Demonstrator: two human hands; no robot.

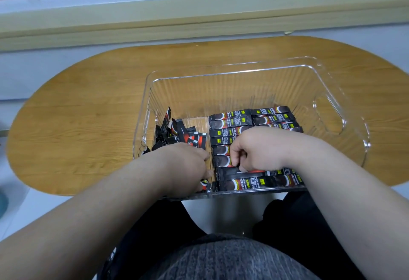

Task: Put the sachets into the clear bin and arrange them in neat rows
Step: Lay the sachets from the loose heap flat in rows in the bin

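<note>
A clear plastic bin (261, 69) sits on the oval wooden table. Inside it, black and red sachets lie in neat rows (230, 123) across the middle and right of the floor. A loose, jumbled heap of sachets (177, 132) leans against the bin's left wall. My right hand (254, 150) reaches into the bin with its fingers curled down, pinching a sachet (241, 172) near the front of the rows. My left hand (188, 167) is down in the front left corner, fingers curled round sachets whose red ends peek out under it.
The wooden table (88, 113) stands against a wall under a window sill (199, 18). The bin's front edge overhangs the table's near edge above my lap. The table's metal pedestal (232, 213) shows between my knees.
</note>
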